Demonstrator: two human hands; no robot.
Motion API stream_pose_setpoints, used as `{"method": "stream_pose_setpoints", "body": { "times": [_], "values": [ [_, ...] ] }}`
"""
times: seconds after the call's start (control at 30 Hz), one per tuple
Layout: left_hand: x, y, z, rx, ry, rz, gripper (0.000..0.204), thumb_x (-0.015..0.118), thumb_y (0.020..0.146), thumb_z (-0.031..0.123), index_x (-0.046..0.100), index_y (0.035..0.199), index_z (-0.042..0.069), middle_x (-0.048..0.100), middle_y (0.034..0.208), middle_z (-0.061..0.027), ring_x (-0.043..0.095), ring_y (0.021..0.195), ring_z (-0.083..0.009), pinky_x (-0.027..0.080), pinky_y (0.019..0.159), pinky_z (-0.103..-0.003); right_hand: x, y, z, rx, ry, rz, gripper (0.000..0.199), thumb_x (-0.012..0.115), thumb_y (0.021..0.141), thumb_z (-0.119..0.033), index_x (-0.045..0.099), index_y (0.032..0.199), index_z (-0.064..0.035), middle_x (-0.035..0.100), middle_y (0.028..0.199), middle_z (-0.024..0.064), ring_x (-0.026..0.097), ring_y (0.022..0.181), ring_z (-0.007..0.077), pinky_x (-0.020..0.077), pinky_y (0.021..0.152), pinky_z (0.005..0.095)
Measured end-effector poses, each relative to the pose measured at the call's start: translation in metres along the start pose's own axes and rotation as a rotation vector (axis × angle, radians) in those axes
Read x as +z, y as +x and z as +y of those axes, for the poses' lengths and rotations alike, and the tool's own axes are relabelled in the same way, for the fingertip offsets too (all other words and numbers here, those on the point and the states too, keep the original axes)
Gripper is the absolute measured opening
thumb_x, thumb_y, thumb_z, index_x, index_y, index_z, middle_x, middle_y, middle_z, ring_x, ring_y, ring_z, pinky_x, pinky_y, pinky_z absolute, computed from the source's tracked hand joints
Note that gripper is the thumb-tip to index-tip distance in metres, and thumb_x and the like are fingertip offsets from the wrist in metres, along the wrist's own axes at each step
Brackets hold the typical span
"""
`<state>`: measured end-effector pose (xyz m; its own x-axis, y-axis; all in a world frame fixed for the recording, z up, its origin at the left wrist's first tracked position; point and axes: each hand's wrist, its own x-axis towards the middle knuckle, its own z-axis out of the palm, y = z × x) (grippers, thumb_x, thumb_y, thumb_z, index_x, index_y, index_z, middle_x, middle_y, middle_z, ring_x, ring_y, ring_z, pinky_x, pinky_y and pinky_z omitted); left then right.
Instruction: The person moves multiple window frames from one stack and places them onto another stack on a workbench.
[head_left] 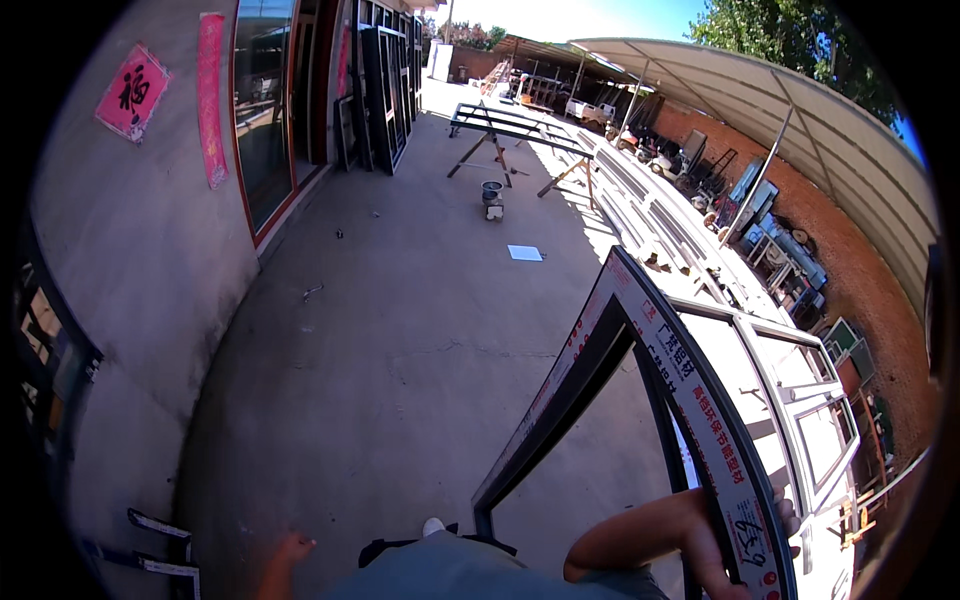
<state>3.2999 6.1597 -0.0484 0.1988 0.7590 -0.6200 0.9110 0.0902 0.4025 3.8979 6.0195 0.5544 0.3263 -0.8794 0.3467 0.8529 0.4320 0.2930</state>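
A dark window or door frame, its profile covered in printed white protective film, stands upright and tilted at my right side. My right hand grips its near side, with the arm bent across the frame's opening. Fingertips show on the outer side of the profile. Low on the left, my left hand hangs away from the frame beside my body. It is small and blurred, so its fingers do not show clearly, and I see nothing held in it.
Dark frames lean along the left wall. Ahead, another frame lies on sawhorses; a small bucket and white sheet are nearer. Pale frames and long profiles are at right. Dark pieces sit lower left.
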Motion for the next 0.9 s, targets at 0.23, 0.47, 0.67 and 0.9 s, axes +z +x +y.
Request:
{"method": "stream_pose_setpoints", "body": {
  "times": [0.23, 0.47, 0.67, 0.9],
  "values": [
    [-0.067, 0.139, 0.051, -0.273, -0.242, -0.274, 0.043, 0.068, 0.093, 0.042, 0.073, 0.115, 0.005, 0.073, 0.112, -0.0197, 0.071, 0.104, -0.0349, 0.055, 0.092, -0.046, 0.023, -0.221, 0.140, 0.065, -0.023, -0.218, 0.051, 0.059, 0.097, -0.059, 0.065, 0.131, -0.0207, 0.072, 0.107, 0.0069, 0.070, 0.087, 0.0210, 0.0572, 0.063, 0.0373],
    [-0.237, 0.349, 0.074, -0.349, -0.274, -0.201, 0.041, 0.065, 0.096, 0.038, 0.072, 0.118, 0.004, 0.071, 0.117, -0.0209, 0.070, 0.107, -0.0352, 0.054, 0.093, -0.047, 0.042, -0.422, 0.274, 0.129, 0.142, -0.433, 0.040, 0.065, 0.099, -0.046, 0.068, 0.130, -0.0228, 0.071, 0.116, 0.0055, 0.068, 0.096, 0.0236, 0.0560, 0.081, 0.0404],
    [-0.487, 0.597, 0.158, -0.216, -0.192, 0.364, 0.038, 0.066, 0.097, 0.031, 0.069, 0.119, 0.000, 0.074, 0.107, -0.0210, 0.073, 0.098, -0.0329, 0.056, 0.087, -0.046, 0.041, -0.547, 0.391, 0.233, -0.007, -0.380, 0.080, 0.059, 0.085, -0.077, 0.056, 0.129, -0.0103, 0.061, 0.109, 0.0132, 0.063, 0.096, 0.0283, 0.0557, 0.085, 0.0394],
    [-0.681, 0.818, 0.324, 0.148, -0.339, 0.467, 0.031, 0.073, 0.094, 0.023, 0.069, 0.113, -0.001, 0.075, 0.103, -0.0167, 0.072, 0.094, -0.0260, 0.056, 0.085, -0.039, 0.035, -0.742, 0.543, 0.263, -0.013, -0.332, 0.088, 0.057, 0.080, -0.080, 0.056, 0.127, -0.0057, 0.058, 0.109, 0.0142, 0.062, 0.097, 0.0279, 0.0493, 0.091, 0.0396]
  ]
}}
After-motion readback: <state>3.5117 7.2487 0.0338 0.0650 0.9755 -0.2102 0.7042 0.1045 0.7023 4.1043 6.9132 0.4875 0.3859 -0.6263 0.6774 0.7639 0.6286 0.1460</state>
